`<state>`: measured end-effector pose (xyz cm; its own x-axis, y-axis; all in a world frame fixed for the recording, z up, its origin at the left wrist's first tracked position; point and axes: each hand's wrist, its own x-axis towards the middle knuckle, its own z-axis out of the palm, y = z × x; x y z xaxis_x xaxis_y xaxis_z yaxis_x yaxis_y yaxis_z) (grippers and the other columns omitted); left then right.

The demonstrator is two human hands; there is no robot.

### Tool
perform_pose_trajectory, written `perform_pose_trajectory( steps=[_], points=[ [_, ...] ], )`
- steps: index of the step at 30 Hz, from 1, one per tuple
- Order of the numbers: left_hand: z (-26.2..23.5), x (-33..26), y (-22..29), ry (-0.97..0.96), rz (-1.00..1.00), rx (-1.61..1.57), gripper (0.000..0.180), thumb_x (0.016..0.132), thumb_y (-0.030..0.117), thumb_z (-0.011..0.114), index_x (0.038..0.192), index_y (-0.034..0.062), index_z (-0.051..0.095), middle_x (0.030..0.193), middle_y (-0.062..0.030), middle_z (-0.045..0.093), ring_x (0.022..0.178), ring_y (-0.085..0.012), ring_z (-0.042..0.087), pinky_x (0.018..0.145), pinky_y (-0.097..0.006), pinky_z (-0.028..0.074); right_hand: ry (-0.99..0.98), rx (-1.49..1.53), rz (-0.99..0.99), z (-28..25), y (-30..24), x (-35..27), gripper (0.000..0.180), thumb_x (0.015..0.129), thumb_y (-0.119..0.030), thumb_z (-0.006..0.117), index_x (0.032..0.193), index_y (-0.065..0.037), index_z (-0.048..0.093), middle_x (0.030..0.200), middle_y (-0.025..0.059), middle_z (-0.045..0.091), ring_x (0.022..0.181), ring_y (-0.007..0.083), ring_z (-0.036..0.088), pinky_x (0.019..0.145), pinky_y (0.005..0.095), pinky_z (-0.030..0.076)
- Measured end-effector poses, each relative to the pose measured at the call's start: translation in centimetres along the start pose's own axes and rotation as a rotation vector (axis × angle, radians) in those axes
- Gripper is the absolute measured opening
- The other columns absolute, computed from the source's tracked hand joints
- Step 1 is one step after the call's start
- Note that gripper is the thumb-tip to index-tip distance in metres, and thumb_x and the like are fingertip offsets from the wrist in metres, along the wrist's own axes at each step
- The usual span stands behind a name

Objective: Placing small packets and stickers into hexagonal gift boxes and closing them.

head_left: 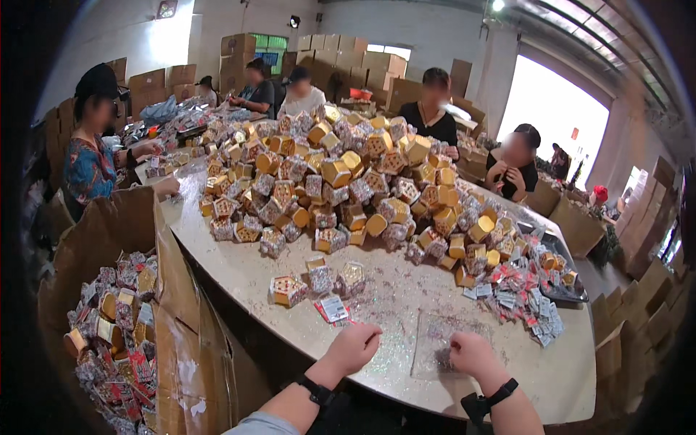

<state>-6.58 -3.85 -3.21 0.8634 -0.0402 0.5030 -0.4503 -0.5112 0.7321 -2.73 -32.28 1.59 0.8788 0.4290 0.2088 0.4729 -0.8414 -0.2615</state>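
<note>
A: Where are the hands?

B: Both rest on the near edge of the table, around six o'clock. The left hand is curled into a loose fist, knuckles up, just beside a small red and white packet lying at its eleven o'clock. I cannot tell whether the fist pinches anything.

A: And the right hand?

B: Also closed, fingers tucked under, pressing on the near edge of a clear plastic bag that lies flat on the table. Probably pinned so it does not slide; glitter is scattered all over that spot.

A: What sits ahead of them?

B: At twelve o'clock, three small boxes stand apart from the rest, near enough to reach. Farther on rises a big pile of gold and patterned boxes, heaped mid-table where everyone seated around can draw from it.

A: Anything at the sides?

B: At three o'clock, a spread of small packets, loose and flat. At nine o'clock, a large open carton against the table edge, partly filled with the same boxes. Other people work along the far side.
</note>
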Motion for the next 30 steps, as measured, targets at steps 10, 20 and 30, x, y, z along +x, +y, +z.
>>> perform_pose_trajectory(
  steps=[10, 20, 30],
  points=[
    [0.8, 0.4, 0.2, -0.069, -0.147, -0.181, 0.015, 0.086, 0.011, 0.059, 0.097, 0.0006, 0.062, 0.075, -0.0139, 0.063, 0.065, -0.0265, 0.061, 0.061, -0.034, 0.048, 0.260, 0.586, 0.144, 0.6, -1.5, 1.4, 0.017, 0.075, -0.004, 0.057, 0.088, 0.000, 0.068, 0.080, 0.0159, 0.063, 0.078, 0.0318, 0.062, 0.071, 0.0360, 0.049],
    [4.3, 3.2, 1.1, 0.022, -0.267, -0.389, 0.015, 0.087, 0.007, 0.057, 0.099, -0.0009, 0.061, 0.085, -0.0134, 0.067, 0.079, -0.0242, 0.064, 0.070, -0.033, 0.049, 0.256, 0.449, 0.087, 2.9, -0.5, 2.2, 0.019, 0.076, -0.002, 0.056, 0.089, -0.001, 0.070, 0.079, 0.0170, 0.060, 0.078, 0.0325, 0.059, 0.071, 0.0387, 0.047],
    [5.1, 3.5, 3.1, -0.134, -0.003, -0.074, 0.022, 0.085, 0.003, 0.054, 0.105, 0.0024, 0.063, 0.082, -0.0125, 0.061, 0.072, -0.0238, 0.058, 0.068, -0.033, 0.047, 0.119, 0.341, 0.098, 1.7, -0.8, 0.5, 0.016, 0.079, -0.016, 0.062, 0.090, -0.006, 0.070, 0.076, 0.0172, 0.060, 0.076, 0.0357, 0.059, 0.068, 0.0424, 0.049]
  ],
)
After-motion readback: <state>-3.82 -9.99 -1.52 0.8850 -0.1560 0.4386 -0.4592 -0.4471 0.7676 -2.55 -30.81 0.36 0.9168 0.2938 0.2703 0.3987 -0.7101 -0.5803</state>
